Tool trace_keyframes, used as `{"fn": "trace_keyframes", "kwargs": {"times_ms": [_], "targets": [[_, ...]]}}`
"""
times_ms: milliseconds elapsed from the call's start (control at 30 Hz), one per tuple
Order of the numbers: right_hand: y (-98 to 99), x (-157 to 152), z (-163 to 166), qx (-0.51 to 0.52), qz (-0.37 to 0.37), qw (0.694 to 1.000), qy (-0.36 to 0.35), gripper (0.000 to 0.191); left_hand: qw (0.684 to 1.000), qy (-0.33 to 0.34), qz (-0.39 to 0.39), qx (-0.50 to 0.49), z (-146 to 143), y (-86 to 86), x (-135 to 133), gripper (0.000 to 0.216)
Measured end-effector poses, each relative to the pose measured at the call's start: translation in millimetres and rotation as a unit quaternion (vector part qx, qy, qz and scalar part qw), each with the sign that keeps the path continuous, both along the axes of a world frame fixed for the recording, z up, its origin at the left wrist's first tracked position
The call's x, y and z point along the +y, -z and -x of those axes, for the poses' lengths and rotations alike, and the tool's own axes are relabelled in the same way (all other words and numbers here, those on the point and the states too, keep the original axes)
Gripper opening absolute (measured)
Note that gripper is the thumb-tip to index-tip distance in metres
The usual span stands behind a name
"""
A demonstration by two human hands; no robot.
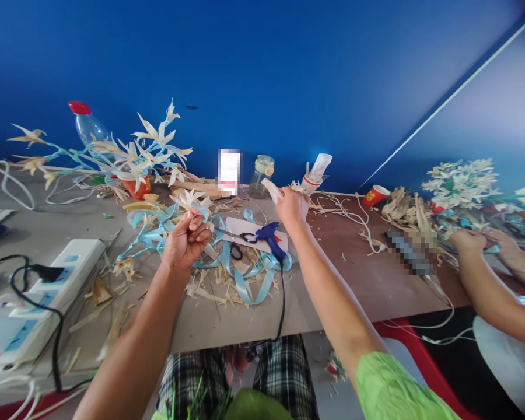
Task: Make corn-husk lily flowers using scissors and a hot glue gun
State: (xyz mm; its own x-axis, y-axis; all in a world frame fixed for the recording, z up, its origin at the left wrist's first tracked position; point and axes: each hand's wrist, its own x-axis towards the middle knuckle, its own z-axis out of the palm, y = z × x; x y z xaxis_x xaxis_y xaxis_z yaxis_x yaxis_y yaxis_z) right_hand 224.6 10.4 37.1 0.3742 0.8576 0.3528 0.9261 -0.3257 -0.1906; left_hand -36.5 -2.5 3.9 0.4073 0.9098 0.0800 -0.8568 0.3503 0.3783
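While the left hand [188,236] pinches its fingertips together at the base of a pale flower [189,200], all thin, pointed petals, the right hand [293,207], well apart from it, is clamped on a flat, whitish strip [270,190] that juts out past the thumb. Between the forearms sits the blue plastic glue gun [271,238], its black cord trailing over the table edge, with dark-handled scissors [235,251] just beside it. Glossy blue ribbon [250,294] loops across dry, papery scraps [210,290]. Farther out, a clear jar [261,177] stands by the wall, spiky blossoms on blue-wrapped branches [76,156] fan leftward, and the blocky white power strip [48,309] lies nearer.
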Motion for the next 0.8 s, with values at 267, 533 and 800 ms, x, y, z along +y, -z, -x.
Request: {"fn": "trace_keyframes", "kwargs": {"times_ms": [267,533,800], "targets": [[5.9,-23.5,43.9,0.055,0.052,0.968,-0.238,0.061,0.998,-0.032,0.014,0.058,-2.4,7.3,5.6,0.003],[24.8,-73.4,112.1,0.034,0.212,0.932,-0.291,0.037,0.996,-0.020,0.005,0.085,-5.5,4.4,2.0,0.002],[25.2,-64.1,109.5,0.364,0.113,0.890,-0.252,0.022,0.997,-0.019,-0.010,0.076,-5.2,5.0,2.0,0.003]]}}
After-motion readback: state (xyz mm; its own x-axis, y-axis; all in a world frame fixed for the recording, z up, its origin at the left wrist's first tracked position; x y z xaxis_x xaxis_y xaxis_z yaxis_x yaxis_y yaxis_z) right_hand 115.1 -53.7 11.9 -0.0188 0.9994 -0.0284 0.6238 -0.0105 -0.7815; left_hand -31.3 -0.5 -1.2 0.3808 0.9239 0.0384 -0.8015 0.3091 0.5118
